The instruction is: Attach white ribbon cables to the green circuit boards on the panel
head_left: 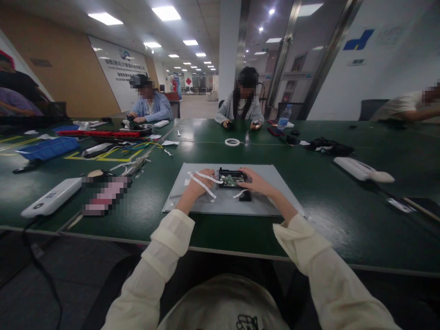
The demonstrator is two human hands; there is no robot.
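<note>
A small black plastic case with a green circuit board inside lies on a grey panel in front of me. My left hand grips the left edge of the case, its fingertips partly hidden. White tape strips cross over the back of that hand, one reaching toward the board. On the other side, my right hand has its bent fingers around the right edge. A short white strip and a small black piece lie just below the case.
Beyond the panel is a roll of white tape. White power banks lie at both sides, with a blue tray and cables at left. A water bottle stands at the far side. Two people sit across the table, hands on small objects.
</note>
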